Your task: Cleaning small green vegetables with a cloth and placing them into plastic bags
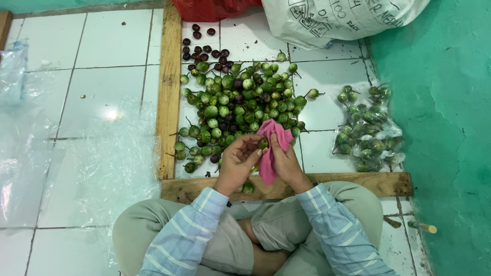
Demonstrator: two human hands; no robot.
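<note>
Small green eggplant [263, 144] mostly hidden by pink cloth [269, 148] | right hand [286, 162] fingers apparently pinch cloth around it | left hand [238, 161] fingers curl, touching eggplant's left side.

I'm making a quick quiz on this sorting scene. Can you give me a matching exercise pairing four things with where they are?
Things:
1. pink cloth
2. clear bag of green eggplants
3. dark purple eggplants
4. white sack

Places:
A. at the far edge of the pile, near the red bag
B. held between both hands
C. top of the view, by the green wall
D. on the tiles right of the pile

Pairs: 1-B, 2-D, 3-A, 4-C
</note>
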